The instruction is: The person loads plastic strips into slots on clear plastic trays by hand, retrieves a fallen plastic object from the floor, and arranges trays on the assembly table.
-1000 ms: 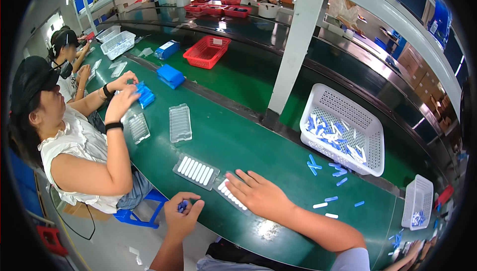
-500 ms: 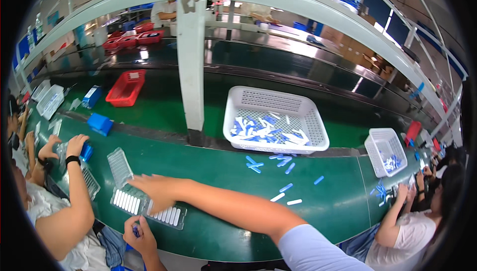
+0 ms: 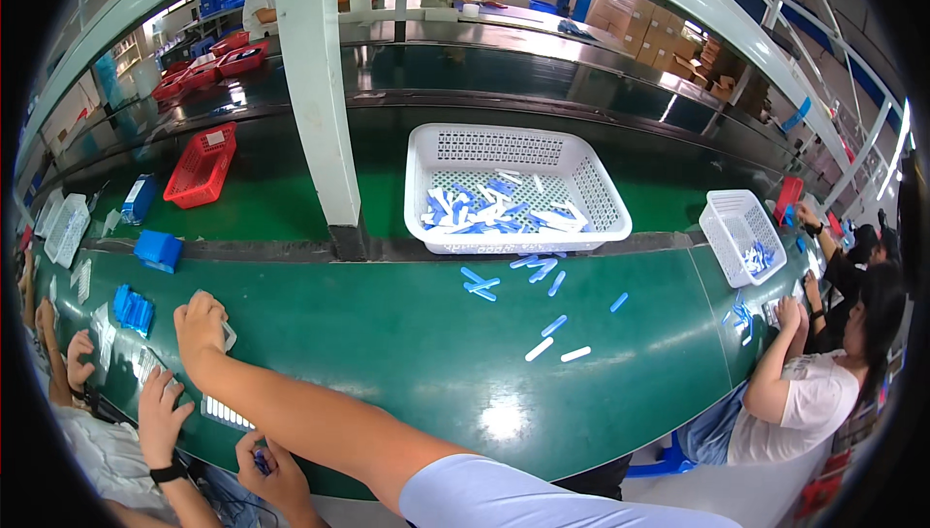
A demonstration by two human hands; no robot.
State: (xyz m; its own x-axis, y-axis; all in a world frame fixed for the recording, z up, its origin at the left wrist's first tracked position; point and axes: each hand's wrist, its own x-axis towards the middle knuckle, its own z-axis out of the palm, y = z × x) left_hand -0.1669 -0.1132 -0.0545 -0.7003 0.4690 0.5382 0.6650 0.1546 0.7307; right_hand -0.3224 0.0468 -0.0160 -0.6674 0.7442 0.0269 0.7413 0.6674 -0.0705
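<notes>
My right hand (image 3: 201,329) is stretched far to the left over the green table, its fingers curled over a clear plastic lid (image 3: 230,337) whose edge shows beside it. Just below lies a clear tray (image 3: 225,413) with a row of white strips; my right forearm covers the rest of it. Low in the view, close to my body, my left hand (image 3: 276,478) is closed around a small dark blue object (image 3: 262,461), too small to name.
A white basket (image 3: 518,245) of blue and white strips stands at the back, loose blue strips (image 3: 481,284) before it. A post (image 3: 315,92) rises beside it. A co-worker's hands (image 3: 160,417) are close on my left; another person (image 3: 799,392) sits at right. A blue box (image 3: 158,250) stands at left.
My right hand has moved from the tray's middle to the lid, its fingers now curled. My left hand keeps the dark blue object. The co-worker's hands at left have come down nearer. The view has shifted.
</notes>
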